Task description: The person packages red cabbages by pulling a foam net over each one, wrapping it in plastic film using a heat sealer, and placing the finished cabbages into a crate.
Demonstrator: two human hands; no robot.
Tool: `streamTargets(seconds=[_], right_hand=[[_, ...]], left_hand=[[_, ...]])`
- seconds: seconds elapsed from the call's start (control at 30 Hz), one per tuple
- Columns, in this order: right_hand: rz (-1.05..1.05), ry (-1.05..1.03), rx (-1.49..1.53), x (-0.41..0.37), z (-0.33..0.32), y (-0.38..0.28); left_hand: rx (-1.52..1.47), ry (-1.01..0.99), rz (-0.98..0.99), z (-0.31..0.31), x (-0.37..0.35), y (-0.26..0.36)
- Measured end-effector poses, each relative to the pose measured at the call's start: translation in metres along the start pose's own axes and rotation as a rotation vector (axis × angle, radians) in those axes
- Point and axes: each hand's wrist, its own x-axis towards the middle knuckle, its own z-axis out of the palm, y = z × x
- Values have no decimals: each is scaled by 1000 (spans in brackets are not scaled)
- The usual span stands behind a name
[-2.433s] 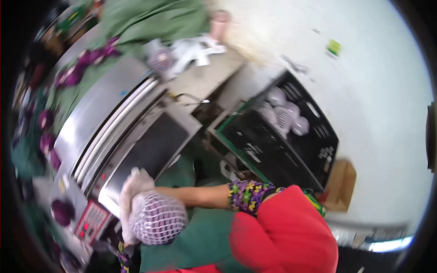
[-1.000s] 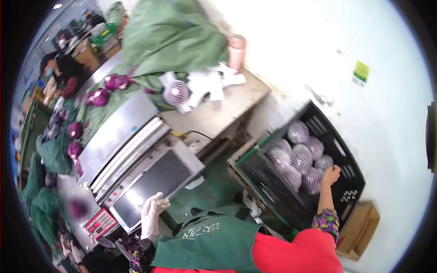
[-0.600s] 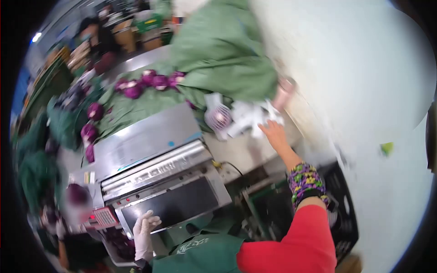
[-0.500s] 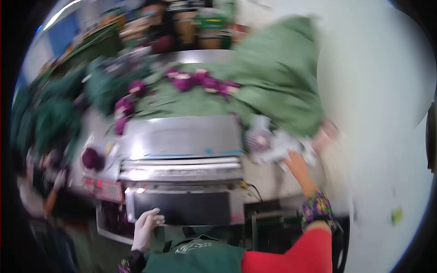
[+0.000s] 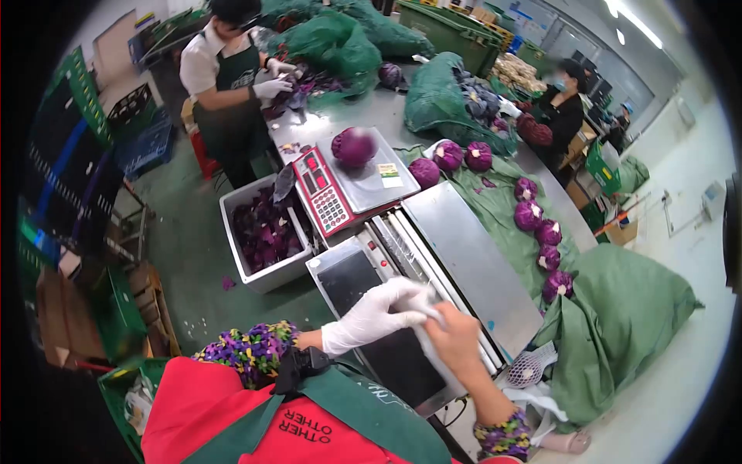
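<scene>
Above the wrapping machine (image 5: 471, 271), my gloved left hand (image 5: 379, 313) and my bare right hand (image 5: 456, 336) meet. Between their fingers is a crumpled white glove (image 5: 425, 303), which both pinch. Under the hands lies the machine's black plate (image 5: 348, 278). Beyond them a red cabbage (image 5: 353, 147) rests on the scale (image 5: 376, 182), whose red keypad (image 5: 328, 209) faces left. Several red cabbages (image 5: 528, 215) line the green cloth to the right. A netted cabbage (image 5: 525, 370) sits right of the machine.
A white bin (image 5: 228, 209) of purple leaves stands left of the scale. A co-worker (image 5: 224, 85) handles leaves at the upper left; another (image 5: 564, 116) stands at the upper right. Green net bags (image 5: 433, 100) and a green sack (image 5: 618, 309) lie on the table.
The view has turned left. My right hand has left the white material at the right, and my left hand has risen from the plate's edge; both now meet at the crumpled glove.
</scene>
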Motion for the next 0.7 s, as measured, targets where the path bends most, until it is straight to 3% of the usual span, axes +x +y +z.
streamTargets(seconds=[0.03,0.07,0.13,0.2,0.23,0.27,0.33,0.4,0.47,0.53,0.6,0.67,0.7], right_hand=[[54,-97,-77,10,15,-3],[120,-216,62,16,22,-9],[198,-294,494,22,41,-1],[532,-493,1097,37,28,-9],[521,-444,1098,38,44,13],[487,-308,1000,47,56,-6],[246,-103,694,65,106,3],[167,-12,637,88,122,-14],[403,47,1080,113,144,-33],[507,101,1113,135,167,-39],[565,119,889,158,181,-42],[431,217,898,186,195,-39],[511,187,1013,198,195,-38]], left_hand=[[2,80,-7,0,-1,-14],[-377,210,-102,0,0,-22],[-447,331,-231,-22,1,-36],[-643,374,-246,-43,4,-47],[-714,383,-290,-49,6,-48],[-786,389,-337,-54,9,-49],[-628,261,-321,-68,16,-56],[-604,283,-279,-85,32,-68],[-95,413,7,-113,49,-81],[213,501,131,-148,63,-70],[-135,477,-86,-177,77,-82],[-408,259,-221,-216,96,-96],[-612,119,-359,-230,101,-97]])
